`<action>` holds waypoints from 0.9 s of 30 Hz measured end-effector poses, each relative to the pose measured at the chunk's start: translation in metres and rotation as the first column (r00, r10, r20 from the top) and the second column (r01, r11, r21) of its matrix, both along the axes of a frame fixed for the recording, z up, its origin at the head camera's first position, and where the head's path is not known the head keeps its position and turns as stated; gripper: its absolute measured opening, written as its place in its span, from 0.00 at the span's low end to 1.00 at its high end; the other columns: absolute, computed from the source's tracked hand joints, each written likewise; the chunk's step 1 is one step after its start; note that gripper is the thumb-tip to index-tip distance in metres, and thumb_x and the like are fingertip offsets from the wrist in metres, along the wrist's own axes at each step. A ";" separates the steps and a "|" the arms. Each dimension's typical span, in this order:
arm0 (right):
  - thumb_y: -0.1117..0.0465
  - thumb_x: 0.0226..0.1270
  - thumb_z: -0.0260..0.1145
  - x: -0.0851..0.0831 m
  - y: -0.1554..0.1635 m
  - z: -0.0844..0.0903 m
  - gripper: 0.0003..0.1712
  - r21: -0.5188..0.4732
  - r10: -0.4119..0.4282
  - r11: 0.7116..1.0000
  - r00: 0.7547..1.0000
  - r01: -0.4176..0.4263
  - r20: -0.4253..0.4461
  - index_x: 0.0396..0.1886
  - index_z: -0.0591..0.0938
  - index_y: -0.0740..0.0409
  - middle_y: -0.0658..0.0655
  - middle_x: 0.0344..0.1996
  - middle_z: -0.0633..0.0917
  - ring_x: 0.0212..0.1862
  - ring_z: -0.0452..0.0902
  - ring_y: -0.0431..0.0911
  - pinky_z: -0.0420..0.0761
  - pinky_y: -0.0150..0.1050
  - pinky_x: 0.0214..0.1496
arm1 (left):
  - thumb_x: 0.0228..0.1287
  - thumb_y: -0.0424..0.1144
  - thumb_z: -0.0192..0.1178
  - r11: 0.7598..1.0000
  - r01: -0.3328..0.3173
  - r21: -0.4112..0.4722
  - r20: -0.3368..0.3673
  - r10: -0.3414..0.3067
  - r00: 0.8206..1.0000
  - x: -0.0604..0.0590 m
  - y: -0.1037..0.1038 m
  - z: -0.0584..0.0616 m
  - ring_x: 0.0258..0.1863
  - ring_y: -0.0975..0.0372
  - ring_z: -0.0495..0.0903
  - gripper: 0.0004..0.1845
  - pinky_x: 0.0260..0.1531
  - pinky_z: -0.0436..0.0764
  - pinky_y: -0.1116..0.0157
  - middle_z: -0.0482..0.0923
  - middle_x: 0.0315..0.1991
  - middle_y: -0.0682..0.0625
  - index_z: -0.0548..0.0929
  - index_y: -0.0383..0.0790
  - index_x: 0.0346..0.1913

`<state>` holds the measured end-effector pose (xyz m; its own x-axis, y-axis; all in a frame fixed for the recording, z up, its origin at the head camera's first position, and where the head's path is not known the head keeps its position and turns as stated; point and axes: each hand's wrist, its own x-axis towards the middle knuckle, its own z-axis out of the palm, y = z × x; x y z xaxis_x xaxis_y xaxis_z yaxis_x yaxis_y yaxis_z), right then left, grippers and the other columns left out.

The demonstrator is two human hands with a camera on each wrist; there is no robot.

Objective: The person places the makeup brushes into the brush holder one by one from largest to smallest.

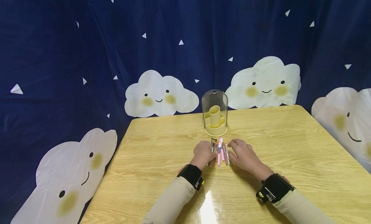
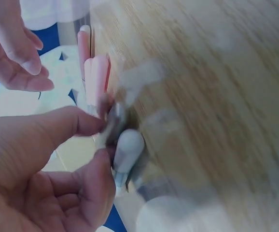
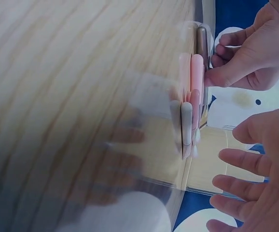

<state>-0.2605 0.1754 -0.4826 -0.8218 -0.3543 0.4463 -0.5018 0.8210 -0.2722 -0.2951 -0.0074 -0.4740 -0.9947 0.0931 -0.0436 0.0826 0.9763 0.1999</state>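
Several makeup brushes (image 1: 219, 151) lie bunched on the table, with pink, white and dark handles. At their left side, my left hand (image 1: 204, 152) pinches a dark-handled makeup brush (image 3: 202, 48) between thumb and finger. A white handle (image 2: 129, 147) lies close by those fingertips in the left wrist view. My right hand (image 1: 244, 154) stands just right of the bunch, its fingers spread and nothing held. Nearest to it is a white-handled brush (image 3: 187, 123). Behind the brushes stands a cream divided brush holder (image 1: 215, 130) under a clear domed cover (image 1: 206, 100).
The wooden table (image 1: 150, 146) runs back to a dark blue curtain (image 1: 162, 18) with smiling clouds. Both wrists carry black straps with small cameras (image 1: 191, 175). The domed holder stands near the table's back edge.
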 end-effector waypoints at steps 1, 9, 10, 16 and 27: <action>0.65 0.63 0.70 0.000 -0.001 0.001 0.11 -0.004 0.002 1.000 1.000 -0.002 0.002 0.43 0.84 0.65 0.67 0.47 0.84 0.51 0.81 0.63 0.81 0.62 0.44 | 0.58 0.52 0.74 1.000 0.002 0.008 -0.003 -0.002 1.000 0.000 -0.001 0.000 0.20 0.63 0.77 0.22 0.17 0.74 0.66 0.74 0.19 0.54 0.75 0.45 0.18; 0.68 0.68 0.65 -0.009 0.003 0.013 0.12 -0.162 0.050 0.986 0.994 -0.034 0.096 0.48 0.81 0.70 0.70 0.49 0.82 0.54 0.79 0.65 0.79 0.60 0.55 | 0.68 0.40 0.66 0.964 0.046 0.262 -0.037 -0.038 0.999 0.011 -0.020 0.014 0.16 0.63 0.71 0.17 0.15 0.68 0.69 0.70 0.18 0.53 0.76 0.39 0.21; 0.68 0.69 0.64 -0.011 0.004 0.016 0.12 -0.192 0.054 0.981 0.994 -0.034 0.098 0.49 0.81 0.71 0.71 0.49 0.82 0.55 0.78 0.66 0.78 0.61 0.57 | 0.69 0.38 0.65 0.947 0.061 0.315 -0.049 -0.048 0.998 0.012 -0.022 0.016 0.16 0.64 0.71 0.15 0.16 0.68 0.70 0.71 0.19 0.52 0.78 0.38 0.24; 0.67 0.72 0.64 -0.015 -0.003 0.033 0.16 -0.422 0.126 0.906 0.978 -0.045 0.166 0.54 0.79 0.74 0.72 0.50 0.84 0.52 0.82 0.64 0.81 0.58 0.56 | 0.76 0.37 0.59 0.789 0.168 0.591 -0.120 -0.120 0.985 0.021 -0.026 0.024 0.24 0.66 0.76 0.09 0.21 0.74 0.73 0.80 0.31 0.50 0.80 0.33 0.45; 0.60 0.74 0.65 -0.011 -0.016 0.043 0.23 -0.796 0.380 0.599 0.845 0.084 0.375 0.57 0.77 0.77 0.64 0.47 0.87 0.45 0.86 0.40 0.84 0.36 0.52 | 0.72 0.37 0.63 0.578 0.300 0.759 -0.290 -0.112 0.950 0.045 -0.019 0.022 0.32 0.69 0.85 0.08 0.30 0.81 0.74 0.88 0.35 0.47 0.81 0.35 0.44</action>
<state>-0.2715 0.1597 -0.4393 -0.9599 -0.2103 0.1852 -0.2113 0.1091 -0.9713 -0.2500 -0.0267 -0.4519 -0.9210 0.2008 0.3337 0.3878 0.3936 0.8335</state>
